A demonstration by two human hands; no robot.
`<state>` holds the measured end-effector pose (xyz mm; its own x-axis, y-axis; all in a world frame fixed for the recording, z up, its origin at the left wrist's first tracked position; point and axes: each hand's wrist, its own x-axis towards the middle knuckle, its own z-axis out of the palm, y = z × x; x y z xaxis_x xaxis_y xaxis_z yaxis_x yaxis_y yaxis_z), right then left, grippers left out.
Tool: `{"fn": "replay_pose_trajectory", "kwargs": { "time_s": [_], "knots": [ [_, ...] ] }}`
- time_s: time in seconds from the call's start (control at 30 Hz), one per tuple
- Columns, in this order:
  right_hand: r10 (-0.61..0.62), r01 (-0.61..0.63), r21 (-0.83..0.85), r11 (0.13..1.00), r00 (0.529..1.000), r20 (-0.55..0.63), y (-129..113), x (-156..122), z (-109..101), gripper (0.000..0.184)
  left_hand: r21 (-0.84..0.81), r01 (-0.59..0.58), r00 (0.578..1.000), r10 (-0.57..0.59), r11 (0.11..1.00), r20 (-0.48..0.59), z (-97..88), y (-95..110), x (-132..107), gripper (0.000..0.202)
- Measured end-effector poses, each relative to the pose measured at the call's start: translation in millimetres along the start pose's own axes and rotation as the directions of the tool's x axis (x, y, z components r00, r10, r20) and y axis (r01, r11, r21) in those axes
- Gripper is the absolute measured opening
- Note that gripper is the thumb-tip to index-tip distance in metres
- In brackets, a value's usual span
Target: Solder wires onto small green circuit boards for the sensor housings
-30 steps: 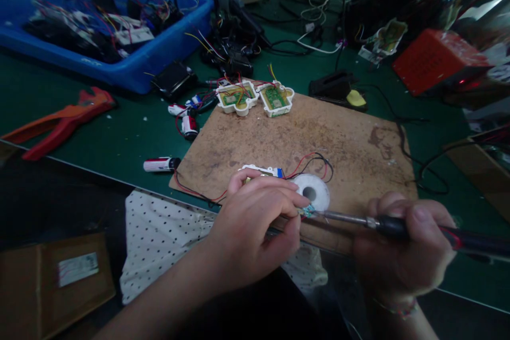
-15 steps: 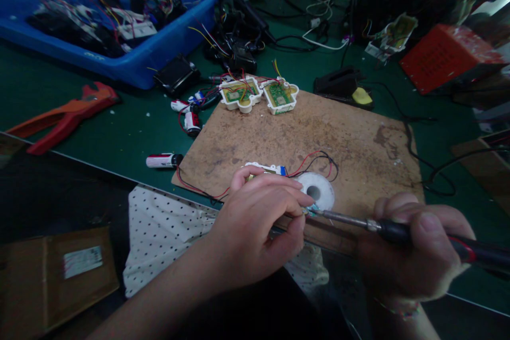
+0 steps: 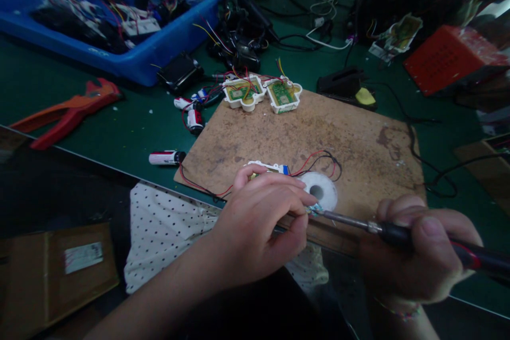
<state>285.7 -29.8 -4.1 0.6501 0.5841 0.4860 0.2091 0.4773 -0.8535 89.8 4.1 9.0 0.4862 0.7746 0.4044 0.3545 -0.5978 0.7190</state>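
Note:
My right hand (image 3: 426,249) is closed round the dark handle of a soldering iron (image 3: 350,220), its metal shaft pointing left. The tip meets a small blue-green part (image 3: 316,209) at the fingertips of my left hand (image 3: 265,218). That hand is closed in a pinch on the part, whose kind is too small to make out. Behind the fingertips a pale solder spool (image 3: 327,187) lies flat on the brown board (image 3: 338,133). A white housing (image 3: 261,164) with a blue connector is partly hidden under my left hand; red and black wires loop beside it.
Two white housings with green circuit boards (image 3: 283,96) sit at the board's back edge. Battery cells (image 3: 166,158), an orange-red cutter (image 3: 83,109) and a blue bin (image 3: 139,66) of wired parts are leftward. A black iron stand (image 3: 342,82) and a red box (image 3: 450,61) stand rightward.
The whole view has shifted slightly, so everything sits a little further right. Both hands keep their places at the small part, the iron's tip still against it.

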Motion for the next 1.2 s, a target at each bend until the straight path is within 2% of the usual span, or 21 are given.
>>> {"fn": "replay_pose_trajectory", "kwargs": {
  "time_s": [0.33, 0.57, 0.8, 1.2],
  "knots": [
    [0.020, -0.020, -0.003, 1.000, 0.999, -0.032, -2, 0, 1, 0.012, 0.009, 0.001, 1.000, -0.001, 1.000, 0.005, 0.6, -1, 1, 0.013],
    [0.008, -0.007, 0.043, 0.999, 1.000, -0.023, 4, 1, -7, 0.012, 0.012, -0.002, 1.000, 0.002, 1.000, 0.002, 1.0, 0, 0, 0.013],
    [0.046, -0.044, 0.067, 0.997, 0.998, -0.039, 5, 4, -9, 0.013, 0.014, -0.003, 1.000, 0.003, 1.000, 0.000, 1.1, -1, -1, 0.014],
    [-0.005, 0.005, -0.013, 1.000, 0.999, -0.033, -3, -4, 0, 0.012, 0.023, -0.003, 1.000, 0.003, 1.000, 0.017, 0.7, -1, -1, 0.013]
  ]
}}
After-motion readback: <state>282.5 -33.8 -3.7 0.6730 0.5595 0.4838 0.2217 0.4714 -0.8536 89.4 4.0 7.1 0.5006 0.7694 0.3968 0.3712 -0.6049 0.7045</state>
